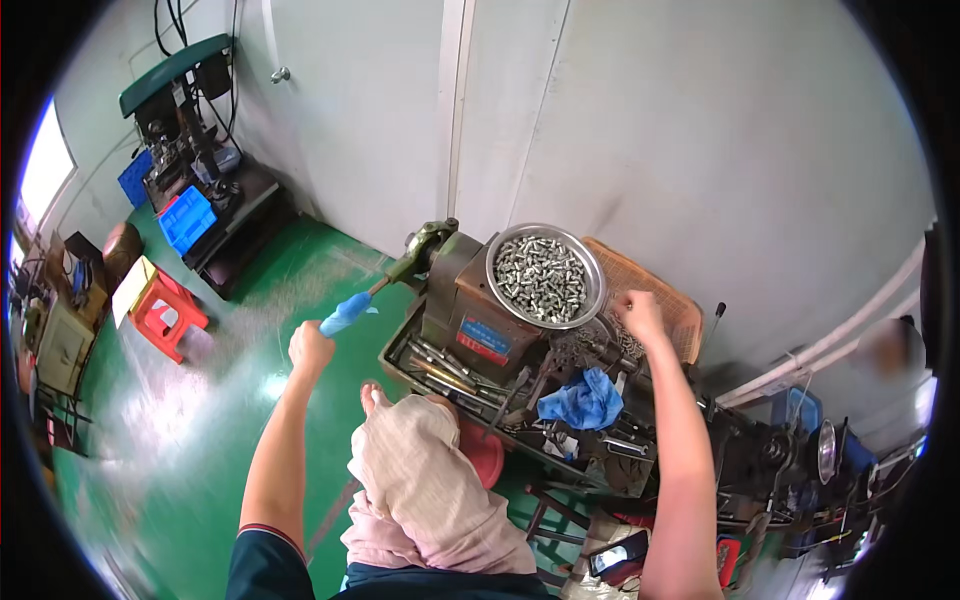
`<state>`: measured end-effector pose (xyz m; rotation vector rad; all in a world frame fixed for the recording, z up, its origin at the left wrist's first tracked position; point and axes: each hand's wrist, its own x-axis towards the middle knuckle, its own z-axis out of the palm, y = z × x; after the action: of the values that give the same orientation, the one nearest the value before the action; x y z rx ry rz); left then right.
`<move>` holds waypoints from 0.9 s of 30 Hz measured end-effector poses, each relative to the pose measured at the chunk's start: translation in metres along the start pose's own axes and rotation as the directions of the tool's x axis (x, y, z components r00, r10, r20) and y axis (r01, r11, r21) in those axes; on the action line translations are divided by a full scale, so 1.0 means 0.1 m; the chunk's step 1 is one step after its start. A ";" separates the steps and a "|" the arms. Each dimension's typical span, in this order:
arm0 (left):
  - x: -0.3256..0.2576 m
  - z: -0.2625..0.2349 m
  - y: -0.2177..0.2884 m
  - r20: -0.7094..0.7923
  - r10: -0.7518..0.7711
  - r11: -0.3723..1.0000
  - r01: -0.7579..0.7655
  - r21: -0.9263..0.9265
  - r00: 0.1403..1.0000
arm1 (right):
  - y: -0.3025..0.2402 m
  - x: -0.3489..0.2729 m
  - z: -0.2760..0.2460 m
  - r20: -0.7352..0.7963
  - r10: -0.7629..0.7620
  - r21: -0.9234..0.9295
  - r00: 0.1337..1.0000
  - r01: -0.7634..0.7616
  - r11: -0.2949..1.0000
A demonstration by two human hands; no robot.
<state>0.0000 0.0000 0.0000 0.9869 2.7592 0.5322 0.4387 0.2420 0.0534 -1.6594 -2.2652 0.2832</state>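
Gripping the wrapped lever (347, 315), my left hand (311, 350) is closed; the lever joins the left end of the machine (477, 290). My right hand (640, 314) curls at the basket (660, 277); whether it pinches anything, I cannot tell. Between my hands, a bowl (599, 287) of parts (540, 273) sits atop the machine. A blue rag (582, 400) and tools (441, 371) lie nearer me.

Lever (379, 286): metal rod, slants down-L from green end fitting (420, 256) of machine (468, 296); grip wrapped in blue cloth (346, 314), L hand (311, 348) closed round its end. Bowl (596, 283): round, shiny steel, on top of machine, approx. full of sm. cyl. metal pcs (540, 275). Basket (682, 318): tan, woven, just R of bowl, sm. pcs inside; R hand (640, 312) over it, contact unclear.
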 end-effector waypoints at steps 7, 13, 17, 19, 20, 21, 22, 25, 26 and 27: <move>-0.02 0.03 0.04 -0.047 0.040 0.998 -0.042 -0.043 0.998 | 1.34 -0.21 -0.55 -0.214 0.325 -0.466 0.921 -0.389 0.795; -0.01 0.06 -0.04 -0.087 0.042 0.998 -0.046 -0.051 0.995 | 1.76 -1.00 -0.68 -0.347 0.302 -0.374 0.888 -0.426 0.824; 0.05 0.11 -0.13 -0.099 0.070 0.995 -0.076 -0.063 0.993 | 1.80 -1.64 -0.71 -0.408 0.221 -0.469 0.886 -0.411 0.782; 0.03 0.08 -0.07 -0.092 0.079 0.994 -0.085 -0.067 0.993 | 1.71 -1.80 -0.81 -0.409 0.228 -0.510 0.884 -0.428 0.746; 0.01 0.06 -0.04 -0.092 0.082 0.994 -0.088 -0.069 0.992 | 1.60 -1.84 -0.85 -0.350 0.281 -0.510 0.894 -0.433 0.743; -0.01 0.03 -0.02 -0.086 0.085 0.993 -0.092 -0.069 0.993 | 1.53 -1.88 -0.89 -0.292 0.333 -0.511 0.897 -0.441 0.738; -0.03 0.01 0.01 -0.088 0.078 0.993 -0.085 -0.081 0.993 | 1.61 -1.93 -0.84 -0.382 0.239 -0.465 0.893 -0.409 0.785; -0.02 0.01 -0.01 -0.089 0.071 0.993 -0.079 -0.085 0.994 | 1.46 -1.95 -0.87 -0.348 0.294 -0.487 0.890 -0.440 0.754; -0.01 0.01 -0.03 -0.088 0.071 0.994 -0.078 -0.078 0.994 | 1.43 -1.96 -0.86 -0.348 0.295 -0.487 0.890 -0.441 0.754; -0.01 0.02 -0.02 -0.086 0.072 0.994 -0.079 -0.079 0.994 | 1.41 -1.97 -0.86 -0.353 0.303 -0.490 0.885 -0.451 0.746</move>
<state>0.0004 -0.0020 -0.0023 1.0769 2.7558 0.7080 0.6495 0.0957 0.0581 -2.2968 -1.8924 -0.5491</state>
